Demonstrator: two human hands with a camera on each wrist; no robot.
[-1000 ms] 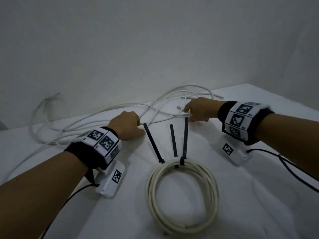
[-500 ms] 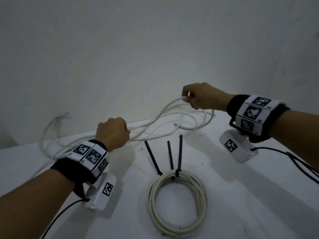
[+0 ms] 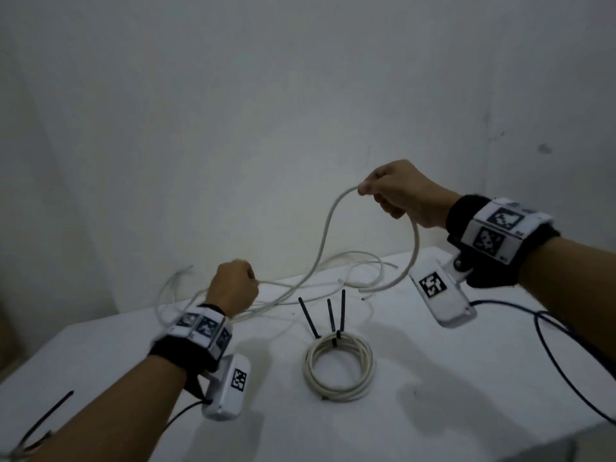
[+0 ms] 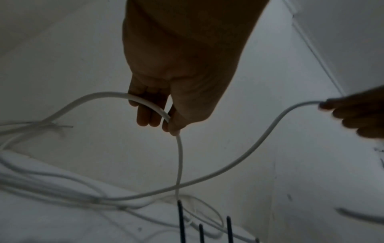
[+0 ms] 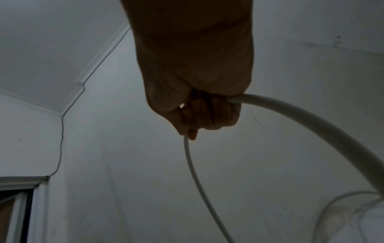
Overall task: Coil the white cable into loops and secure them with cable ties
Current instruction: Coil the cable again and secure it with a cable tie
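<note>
A loose white cable (image 3: 325, 228) runs between both hands above the white table (image 3: 466, 395). My right hand (image 3: 393, 191) grips it high in the air, fingers curled round it (image 5: 207, 115); the cable's free end hangs in an arc down to the table. My left hand (image 3: 233, 288) holds the same cable lower, just above the table, with the cable passing through its curled fingers (image 4: 153, 110). The rest of the cable lies tangled (image 3: 186, 295) at the table's back left. Three black cable ties (image 3: 330, 316) lie fanned out in front of a finished white coil (image 3: 338, 366).
The wall stands close behind the table. A dark cable (image 3: 566, 345) trails from my right wrist over the table's right side. More black ties (image 3: 46, 418) lie at the near left corner. A white strand (image 4: 359, 216) lies at the right in the left wrist view.
Both hands have risen off the table with the cable. The right hand has lifted it much higher, drawing a tall loop; the left has moved left and up a little.
</note>
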